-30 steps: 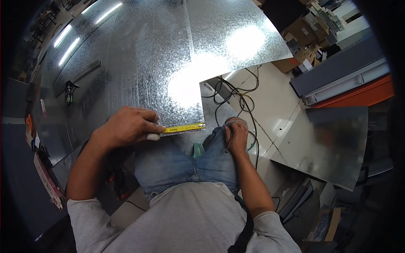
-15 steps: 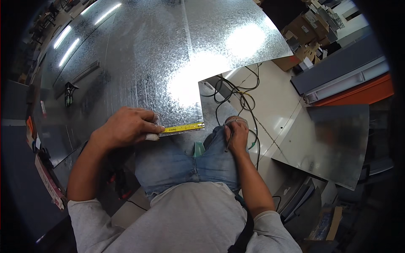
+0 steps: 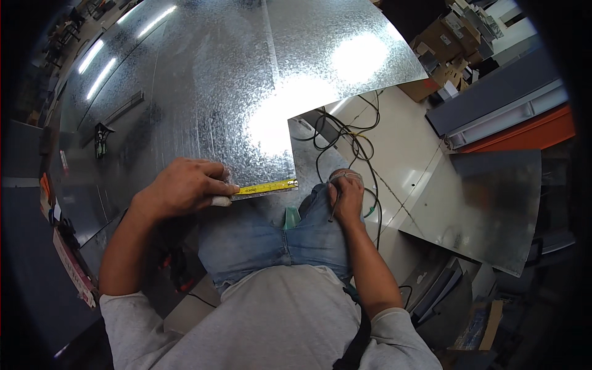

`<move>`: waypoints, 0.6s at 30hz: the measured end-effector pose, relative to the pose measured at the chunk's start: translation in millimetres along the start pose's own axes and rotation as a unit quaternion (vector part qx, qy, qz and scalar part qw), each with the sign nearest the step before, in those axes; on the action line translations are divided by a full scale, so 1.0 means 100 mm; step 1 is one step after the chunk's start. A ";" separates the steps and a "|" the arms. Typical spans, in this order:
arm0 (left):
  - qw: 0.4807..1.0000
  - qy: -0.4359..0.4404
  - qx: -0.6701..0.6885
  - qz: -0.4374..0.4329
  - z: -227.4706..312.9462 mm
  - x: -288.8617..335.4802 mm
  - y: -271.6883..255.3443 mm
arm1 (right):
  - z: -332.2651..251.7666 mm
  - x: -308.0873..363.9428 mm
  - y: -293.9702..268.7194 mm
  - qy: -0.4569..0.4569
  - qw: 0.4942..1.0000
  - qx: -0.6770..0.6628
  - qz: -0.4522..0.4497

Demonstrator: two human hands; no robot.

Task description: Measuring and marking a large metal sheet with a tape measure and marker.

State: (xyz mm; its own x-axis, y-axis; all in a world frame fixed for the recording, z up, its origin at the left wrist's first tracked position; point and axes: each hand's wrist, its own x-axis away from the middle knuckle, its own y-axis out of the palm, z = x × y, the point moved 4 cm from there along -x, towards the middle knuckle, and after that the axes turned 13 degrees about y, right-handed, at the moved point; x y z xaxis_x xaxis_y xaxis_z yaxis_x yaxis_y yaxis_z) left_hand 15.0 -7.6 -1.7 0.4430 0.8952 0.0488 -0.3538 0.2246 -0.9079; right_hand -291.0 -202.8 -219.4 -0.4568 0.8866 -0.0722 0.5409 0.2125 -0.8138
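Observation:
A large sheet of galvanized metal (image 3: 185, 86) spreads before me, with a square corner cut out of its near right part. Along its near edge lies a yellow tape measure blade (image 3: 268, 187), its metal end hook at the corner of the cutout. My left hand (image 3: 188, 187) pinches the blade between thumb and fingers at the sheet's edge; a whitish wrap or piece shows beneath the thumb. Resting by my right knee, my right hand (image 3: 348, 196) is curled round a thin dark metal rod (image 3: 333, 213), whose upper part is hidden by the fingers.
Black cables (image 3: 354, 145) lie coiled on the tiled floor right of the sheet. A smaller metal sheet (image 3: 487, 209) leans at the right, below grey and orange panels (image 3: 518, 132). Cardboard boxes (image 3: 450, 43) are piled far right. A black-and-green tool (image 3: 102, 139) lies on the large sheet.

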 end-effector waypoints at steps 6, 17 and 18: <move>1.000 -0.001 0.011 0.004 -0.01 0.02 0.02 | -0.01 0.01 0.01 -0.002 1.000 0.007 -0.008; 1.000 0.004 0.000 0.020 -0.02 0.03 0.02 | 0.02 -0.01 0.04 0.008 1.000 0.011 -0.023; 1.000 -0.003 0.004 0.015 -0.02 0.03 0.01 | 0.01 0.00 0.03 0.007 1.000 0.015 -0.017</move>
State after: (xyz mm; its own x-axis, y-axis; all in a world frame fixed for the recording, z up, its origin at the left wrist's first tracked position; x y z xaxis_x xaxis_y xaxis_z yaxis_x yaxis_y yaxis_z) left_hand 17.0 -5.6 -3.7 0.4264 0.9042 0.0244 -0.3740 0.2009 -0.9054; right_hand -289.9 -202.7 -222.7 -0.4647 0.8847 -0.0362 0.5043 0.2308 -0.8321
